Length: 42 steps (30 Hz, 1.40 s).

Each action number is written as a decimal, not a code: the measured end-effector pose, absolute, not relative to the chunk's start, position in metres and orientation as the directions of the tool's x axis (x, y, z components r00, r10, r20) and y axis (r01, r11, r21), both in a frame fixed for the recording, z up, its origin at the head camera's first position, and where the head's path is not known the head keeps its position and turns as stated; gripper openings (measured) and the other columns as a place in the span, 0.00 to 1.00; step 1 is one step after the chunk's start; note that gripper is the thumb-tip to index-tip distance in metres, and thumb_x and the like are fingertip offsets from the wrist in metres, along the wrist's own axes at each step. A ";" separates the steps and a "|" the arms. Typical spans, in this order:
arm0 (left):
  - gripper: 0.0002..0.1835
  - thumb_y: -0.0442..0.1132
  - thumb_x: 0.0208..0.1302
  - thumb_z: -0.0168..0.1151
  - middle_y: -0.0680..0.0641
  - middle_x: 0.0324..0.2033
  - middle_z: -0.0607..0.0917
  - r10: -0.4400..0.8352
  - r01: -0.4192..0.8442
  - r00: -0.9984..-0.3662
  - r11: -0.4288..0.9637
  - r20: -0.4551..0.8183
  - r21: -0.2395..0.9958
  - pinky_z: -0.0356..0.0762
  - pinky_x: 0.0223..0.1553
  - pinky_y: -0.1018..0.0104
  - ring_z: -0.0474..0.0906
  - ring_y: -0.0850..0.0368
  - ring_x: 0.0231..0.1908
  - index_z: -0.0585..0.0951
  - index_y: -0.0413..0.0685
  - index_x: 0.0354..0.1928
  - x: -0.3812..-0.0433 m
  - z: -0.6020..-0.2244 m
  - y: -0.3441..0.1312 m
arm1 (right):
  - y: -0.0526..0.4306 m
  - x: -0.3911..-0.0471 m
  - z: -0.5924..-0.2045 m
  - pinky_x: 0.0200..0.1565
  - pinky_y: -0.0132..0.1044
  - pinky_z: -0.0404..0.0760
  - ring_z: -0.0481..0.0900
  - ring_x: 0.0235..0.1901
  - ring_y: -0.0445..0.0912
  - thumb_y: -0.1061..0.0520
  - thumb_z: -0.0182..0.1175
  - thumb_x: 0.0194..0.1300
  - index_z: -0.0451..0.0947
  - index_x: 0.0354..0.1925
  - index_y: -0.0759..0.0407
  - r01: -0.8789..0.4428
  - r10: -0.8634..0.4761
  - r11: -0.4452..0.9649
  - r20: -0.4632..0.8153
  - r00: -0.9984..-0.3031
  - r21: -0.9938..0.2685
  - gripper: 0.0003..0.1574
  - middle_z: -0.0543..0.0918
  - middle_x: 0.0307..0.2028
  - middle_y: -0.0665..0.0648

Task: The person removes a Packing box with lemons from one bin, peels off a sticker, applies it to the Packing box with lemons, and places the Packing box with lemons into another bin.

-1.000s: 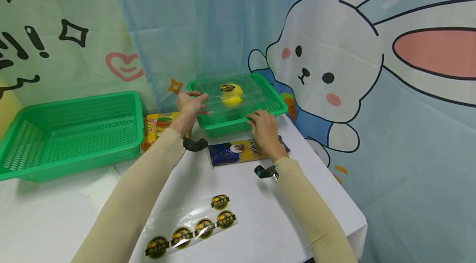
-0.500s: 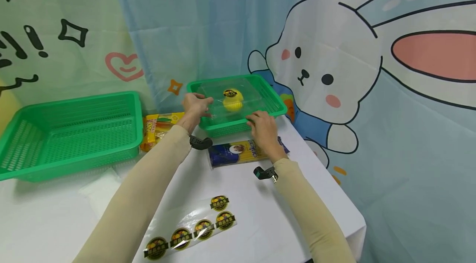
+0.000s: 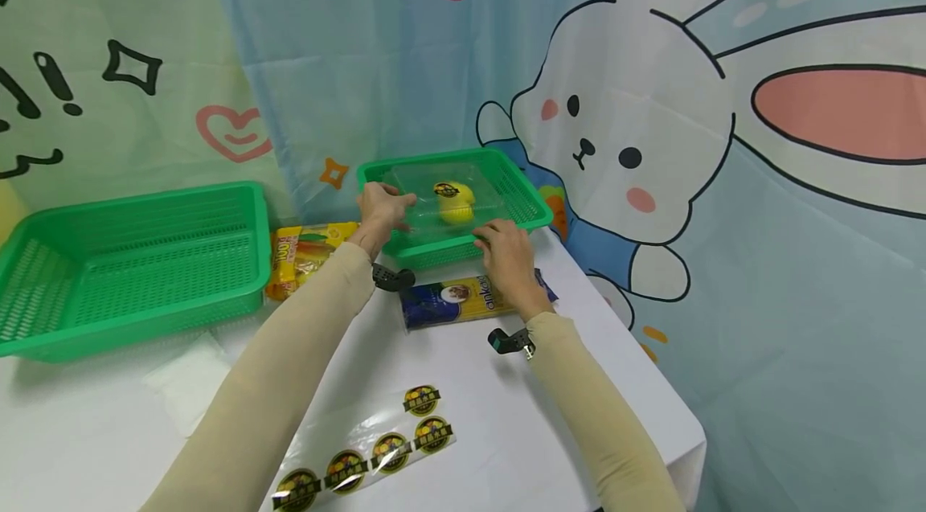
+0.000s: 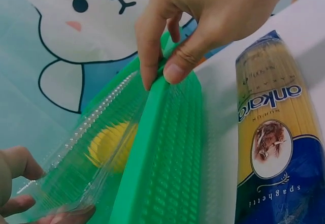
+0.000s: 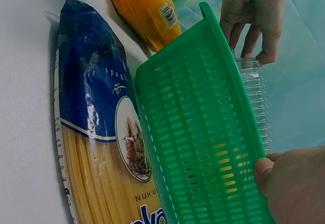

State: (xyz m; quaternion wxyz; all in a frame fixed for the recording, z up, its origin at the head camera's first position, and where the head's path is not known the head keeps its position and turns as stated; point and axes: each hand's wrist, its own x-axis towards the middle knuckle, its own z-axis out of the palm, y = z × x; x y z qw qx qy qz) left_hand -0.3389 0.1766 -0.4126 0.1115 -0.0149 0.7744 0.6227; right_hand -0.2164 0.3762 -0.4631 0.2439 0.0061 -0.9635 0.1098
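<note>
At the back of the table, a clear plastic box (image 3: pixel 481 176) with a round black-and-gold sticker holds yellow, rounded contents (image 3: pixel 457 208). It lies inside the smaller green basket (image 3: pixel 441 255). My left hand (image 3: pixel 383 213) grips the box's left end, its thumb and fingers spread around that end in the left wrist view. My right hand (image 3: pixel 506 261) pinches the basket's front rim; the left wrist view shows thumb and fingers on either side of it. Just in front of the basket, below my right hand, is a pack of spaghetti (image 4: pixel 274 132).
A larger green basket (image 3: pixel 256 255) stands at the left. Between the baskets lies a yellow-orange packet (image 5: pixel 147 16), partly behind my left arm. A clear sheet with several round stickers (image 3: pixel 391 452) is near the front, and a white, flat item (image 3: pixel 191 379) lies left of it.
The clear box has come down lower into the small basket. My left hand moved slightly right and down with it. My right hand stays at the basket rim.
</note>
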 end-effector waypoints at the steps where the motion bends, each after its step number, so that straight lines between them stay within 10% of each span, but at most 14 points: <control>1: 0.21 0.40 0.70 0.70 0.33 0.62 0.74 0.115 -0.164 -0.974 0.229 -0.194 0.959 0.90 0.42 0.46 0.87 0.46 0.25 0.76 0.37 0.59 -0.340 -0.413 0.177 | 0.376 -0.216 -0.463 0.53 0.52 0.79 0.82 0.54 0.56 0.57 0.68 0.71 0.90 0.51 0.57 -0.067 0.042 0.975 0.473 -0.880 -0.211 0.12 0.88 0.52 0.58; 14: 0.25 0.45 0.71 0.69 0.31 0.71 0.68 0.115 -0.092 -0.982 0.389 -0.147 0.917 0.84 0.58 0.55 0.89 0.49 0.25 0.78 0.37 0.62 -0.341 -0.420 0.182 | 0.376 -0.219 -0.464 0.54 0.52 0.79 0.82 0.54 0.56 0.57 0.67 0.72 0.88 0.53 0.57 -0.065 0.046 0.973 0.461 -0.886 -0.222 0.14 0.87 0.52 0.58; 18: 0.14 0.42 0.73 0.67 0.34 0.37 0.87 0.114 -0.005 -0.991 0.458 -0.064 0.889 0.87 0.36 0.59 0.82 0.53 0.15 0.85 0.35 0.37 -0.340 -0.425 0.185 | 0.375 -0.220 -0.465 0.55 0.51 0.78 0.82 0.54 0.55 0.56 0.67 0.72 0.88 0.54 0.57 -0.059 0.049 0.973 0.450 -0.892 -0.224 0.14 0.87 0.52 0.58; 22: 0.28 0.39 0.75 0.64 0.47 0.07 0.68 0.128 0.048 -0.992 0.499 -0.019 0.865 0.66 0.14 0.64 0.62 0.56 0.08 0.71 0.46 0.13 -0.338 -0.429 0.189 | 0.376 -0.220 -0.465 0.57 0.52 0.78 0.82 0.55 0.55 0.56 0.66 0.73 0.88 0.54 0.56 -0.049 0.057 0.973 0.441 -0.896 -0.225 0.15 0.87 0.53 0.57; 31: 0.30 0.38 0.77 0.59 0.52 0.15 0.51 0.071 0.038 -0.997 0.530 0.001 0.847 0.58 0.18 0.65 0.50 0.58 0.13 0.54 0.53 0.18 -0.342 -0.433 0.169 | 0.360 -0.235 -0.464 0.56 0.51 0.78 0.82 0.55 0.55 0.56 0.67 0.72 0.88 0.54 0.56 -0.097 0.017 0.967 0.439 -0.898 -0.236 0.14 0.87 0.53 0.57; 42: 0.27 0.45 0.83 0.45 0.53 0.11 0.57 0.168 0.055 -0.985 0.556 -0.047 0.829 0.59 0.14 0.66 0.53 0.59 0.10 0.64 0.49 0.19 -0.342 -0.429 0.160 | 0.358 -0.238 -0.468 0.61 0.53 0.76 0.81 0.57 0.54 0.56 0.66 0.73 0.87 0.55 0.56 -0.123 -0.012 0.964 0.422 -0.906 -0.236 0.14 0.87 0.54 0.57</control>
